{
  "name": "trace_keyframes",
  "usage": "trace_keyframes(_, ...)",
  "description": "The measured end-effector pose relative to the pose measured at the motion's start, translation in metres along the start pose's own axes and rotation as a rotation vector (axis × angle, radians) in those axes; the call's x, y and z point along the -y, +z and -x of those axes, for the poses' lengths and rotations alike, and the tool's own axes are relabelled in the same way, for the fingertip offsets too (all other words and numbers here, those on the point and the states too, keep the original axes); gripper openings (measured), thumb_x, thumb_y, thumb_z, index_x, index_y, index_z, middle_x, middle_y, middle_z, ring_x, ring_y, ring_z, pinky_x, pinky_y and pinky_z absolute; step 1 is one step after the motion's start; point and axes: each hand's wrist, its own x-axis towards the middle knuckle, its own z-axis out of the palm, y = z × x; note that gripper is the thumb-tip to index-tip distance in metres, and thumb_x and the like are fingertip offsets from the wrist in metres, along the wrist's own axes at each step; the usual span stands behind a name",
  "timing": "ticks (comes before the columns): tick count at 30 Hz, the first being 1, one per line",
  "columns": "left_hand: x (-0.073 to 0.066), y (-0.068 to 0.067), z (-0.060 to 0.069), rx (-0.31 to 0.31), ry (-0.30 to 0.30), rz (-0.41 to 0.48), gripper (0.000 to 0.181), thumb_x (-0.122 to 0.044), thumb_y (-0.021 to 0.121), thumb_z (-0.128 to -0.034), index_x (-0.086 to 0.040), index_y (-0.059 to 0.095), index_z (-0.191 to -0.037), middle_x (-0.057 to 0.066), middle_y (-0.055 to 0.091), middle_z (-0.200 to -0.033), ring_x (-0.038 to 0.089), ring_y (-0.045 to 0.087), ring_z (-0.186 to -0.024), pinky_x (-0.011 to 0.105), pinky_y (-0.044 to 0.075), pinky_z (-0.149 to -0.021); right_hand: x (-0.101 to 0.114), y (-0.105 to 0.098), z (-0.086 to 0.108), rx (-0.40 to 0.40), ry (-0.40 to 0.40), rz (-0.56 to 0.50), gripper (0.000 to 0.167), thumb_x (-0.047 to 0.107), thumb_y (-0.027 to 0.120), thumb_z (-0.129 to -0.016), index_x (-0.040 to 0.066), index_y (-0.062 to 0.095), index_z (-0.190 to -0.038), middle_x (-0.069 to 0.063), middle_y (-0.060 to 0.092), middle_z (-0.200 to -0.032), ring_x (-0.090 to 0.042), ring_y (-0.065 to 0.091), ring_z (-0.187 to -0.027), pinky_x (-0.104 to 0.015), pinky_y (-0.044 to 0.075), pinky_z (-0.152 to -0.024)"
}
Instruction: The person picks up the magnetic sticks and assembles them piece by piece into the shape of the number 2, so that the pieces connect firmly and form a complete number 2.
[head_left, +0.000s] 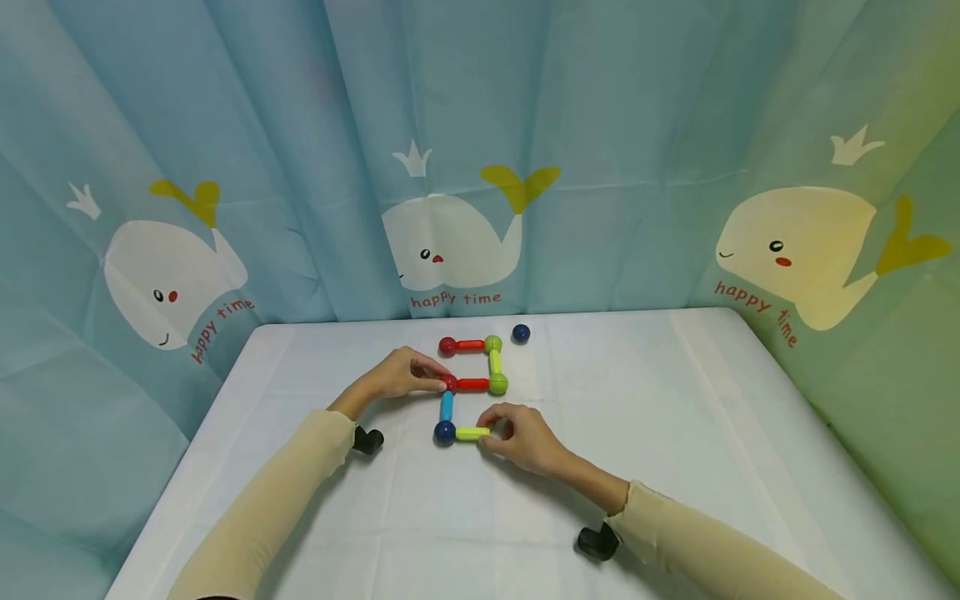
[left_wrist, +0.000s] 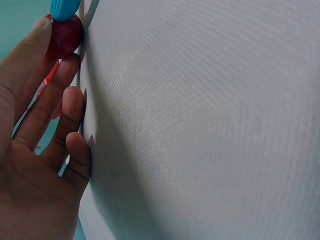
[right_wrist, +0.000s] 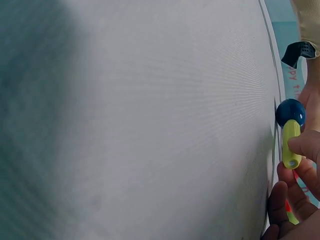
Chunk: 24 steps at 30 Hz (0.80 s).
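Observation:
On the table lies a figure of coloured rods joined by balls. My left hand [head_left: 401, 373] pinches the middle red ball [left_wrist: 65, 37] between thumb and fingers. From that ball a blue rod [head_left: 447, 406] runs toward me to a dark blue ball [head_left: 445, 432]. My right hand [head_left: 527, 437] pinches the free end of a yellow-green rod [head_left: 471, 433], whose other end meets the dark blue ball. A red rod [head_left: 472, 384] links the held ball to a green ball [head_left: 498, 383]. Beyond it stand a green rod [head_left: 495, 362], another green ball [head_left: 492, 343], a second red rod [head_left: 471, 345] and a red ball [head_left: 447, 346].
A loose dark blue ball [head_left: 521, 334] lies near the back edge of the white table [head_left: 675, 433], apart from the figure. Behind the table hangs a blue-green curtain [head_left: 615, 167] printed with whales. Each wrist carries a black camera mount [head_left: 597, 542].

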Motion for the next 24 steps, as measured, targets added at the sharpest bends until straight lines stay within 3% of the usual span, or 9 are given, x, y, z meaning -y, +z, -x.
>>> trace_keyframes(15, 0.001, 0.001, 0.0, -0.004, -0.019, -0.006, 0.029, -0.027, 0.079, -0.0925, -0.014, 0.079, -0.118, -0.002, 0.076, -0.111, 0.016, 0.061, -0.091, 0.031, 0.052, -0.084, -0.001, -0.002, -0.001, 0.021, -0.002, 0.008, 0.016, 0.013, 0.079, -0.091, 0.014, 0.075, -0.106, 0.007, 0.067, -0.093, -0.014, 0.053, -0.075, -0.024, 0.046, -0.065)
trace_keyframes(24, -0.001, 0.0, 0.0, -0.004, -0.012, -0.02, 0.028, -0.027, 0.079, -0.0927, -0.014, 0.079, -0.117, -0.003, 0.076, -0.109, 0.015, 0.06, -0.088, 0.031, 0.05, -0.082, -0.007, -0.024, -0.01, 0.091, -0.114, 0.013, 0.026, 0.014, 0.079, -0.091, 0.007, 0.072, -0.115, -0.003, 0.068, -0.1, -0.012, 0.053, -0.067, -0.023, 0.047, -0.06)
